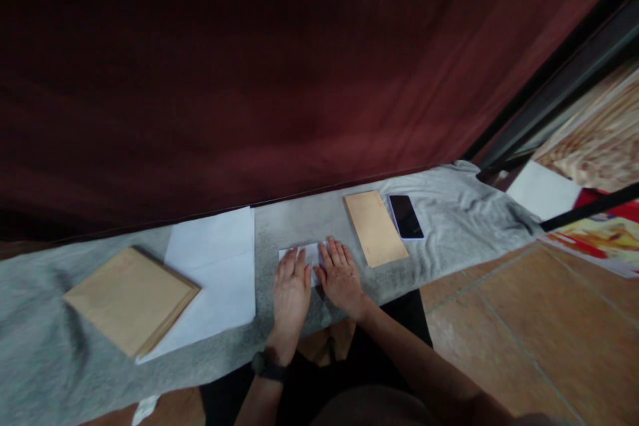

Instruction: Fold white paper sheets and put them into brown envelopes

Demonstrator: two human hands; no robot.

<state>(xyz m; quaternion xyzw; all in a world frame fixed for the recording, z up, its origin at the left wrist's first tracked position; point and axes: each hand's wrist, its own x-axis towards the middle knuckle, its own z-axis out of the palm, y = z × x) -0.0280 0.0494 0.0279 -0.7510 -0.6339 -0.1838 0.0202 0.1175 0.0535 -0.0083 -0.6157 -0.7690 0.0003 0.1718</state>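
Observation:
My left hand [291, 289] and my right hand [340, 274] lie flat, fingers stretched out, side by side on a small folded white paper [310, 253] on the grey cloth [449, 226] of a low table. Both hands cover most of the paper; only its far edge shows. A brown envelope [375, 227] lies just right of my right hand. A black wristband sits on my left wrist.
A stack of white sheets [215, 273] lies left of my hands, with a pile of brown envelopes [130, 297] partly on it. A dark phone [406, 216] rests beside the single envelope. A dark red curtain [249, 80] hangs behind. Tiled floor [524, 333] is at right.

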